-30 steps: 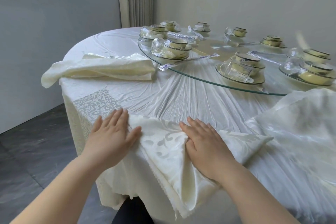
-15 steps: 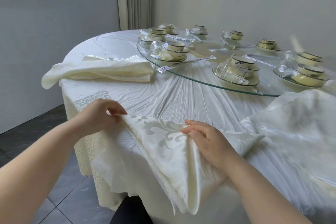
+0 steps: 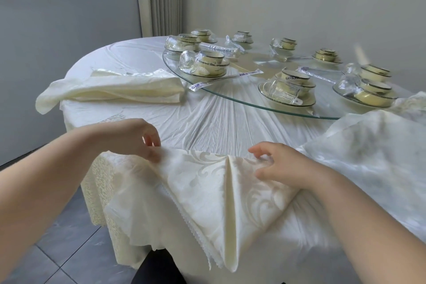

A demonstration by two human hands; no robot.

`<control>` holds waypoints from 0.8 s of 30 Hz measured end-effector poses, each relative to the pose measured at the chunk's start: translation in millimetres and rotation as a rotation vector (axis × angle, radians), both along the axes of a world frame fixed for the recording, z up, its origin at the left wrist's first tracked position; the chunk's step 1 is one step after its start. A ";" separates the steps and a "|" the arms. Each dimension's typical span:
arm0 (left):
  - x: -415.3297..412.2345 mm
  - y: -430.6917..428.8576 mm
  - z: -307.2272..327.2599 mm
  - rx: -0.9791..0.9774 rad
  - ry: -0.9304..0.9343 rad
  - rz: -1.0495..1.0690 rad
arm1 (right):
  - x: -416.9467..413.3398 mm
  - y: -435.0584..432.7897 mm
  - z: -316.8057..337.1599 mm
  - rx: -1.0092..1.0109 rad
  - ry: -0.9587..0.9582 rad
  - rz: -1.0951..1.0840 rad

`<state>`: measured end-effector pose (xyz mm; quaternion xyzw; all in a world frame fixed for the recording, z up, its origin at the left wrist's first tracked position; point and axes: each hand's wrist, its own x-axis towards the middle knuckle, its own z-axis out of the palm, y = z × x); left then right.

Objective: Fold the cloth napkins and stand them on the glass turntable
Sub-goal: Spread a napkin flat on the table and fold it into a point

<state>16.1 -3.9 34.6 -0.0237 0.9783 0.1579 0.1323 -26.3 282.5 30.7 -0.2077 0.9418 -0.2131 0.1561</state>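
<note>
A cream patterned napkin (image 3: 214, 193) lies folded at the near table edge, its pointed end hanging over the side. My left hand (image 3: 136, 138) pinches its upper left corner. My right hand (image 3: 279, 163) grips its upper right edge with curled fingers. A raised crease runs down the napkin between my hands. The glass turntable (image 3: 239, 97) sits beyond, in the middle of the table.
A pile of folded napkins (image 3: 119, 90) lies at the left of the round table (image 3: 207, 122). Crumpled white cloth (image 3: 373, 152) covers the right side. Several wrapped bowl sets (image 3: 290, 87) and wrapped chopsticks (image 3: 226, 79) stand on the turntable. Grey floor lies to the left.
Both hands went from lying flat on the napkin to pinching its upper edge. The edge is now lifted slightly and a centre crease has formed.
</note>
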 end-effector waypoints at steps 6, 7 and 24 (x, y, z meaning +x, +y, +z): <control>-6.9 3.1 2.8 -0.051 -0.137 -0.007 | -9.3 1.8 10.1 0.217 -0.041 0.029; -7.1 3.0 3.1 -0.038 -0.145 -0.009 | -12.0 0.9 12.2 0.228 -0.076 0.023; -23.8 49.2 10.2 0.044 -0.198 -0.170 | -24.1 12.9 18.6 0.253 -0.201 0.084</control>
